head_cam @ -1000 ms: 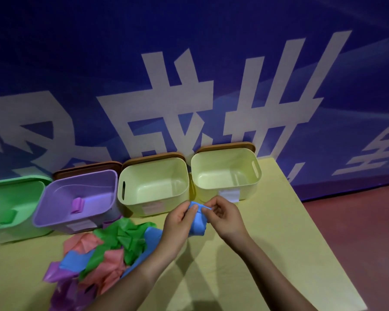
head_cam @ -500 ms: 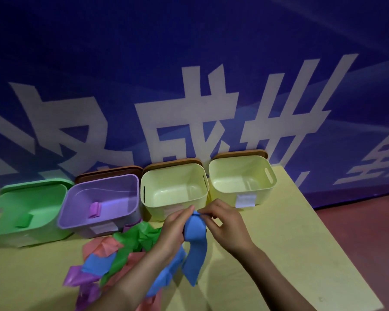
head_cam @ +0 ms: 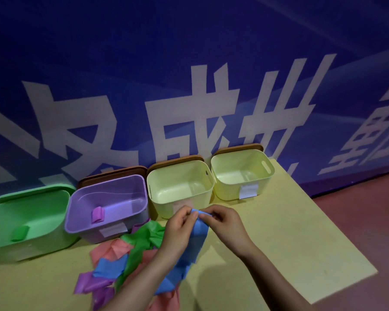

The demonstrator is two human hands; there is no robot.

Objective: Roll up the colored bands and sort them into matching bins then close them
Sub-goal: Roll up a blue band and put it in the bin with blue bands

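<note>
The top end of a long, flat blue elastic band (head_cam: 194,241) is pinched between the curled fingertips of the left hand (head_cam: 177,232) and the right hand (head_cam: 227,227), held up in front of the pale yellow plastic bin (head_cam: 180,187), with the rest draped down to the yellow table (head_cam: 279,254) beside a tangled heap of green, pink, blue and purple bands (head_cam: 130,259). The band is judged light, thin and limp, probably stretchy and slightly slick, so a roll would be loosened easily. It is best taken at the very end, edges squared, and kept pinched while rolled.
</note>
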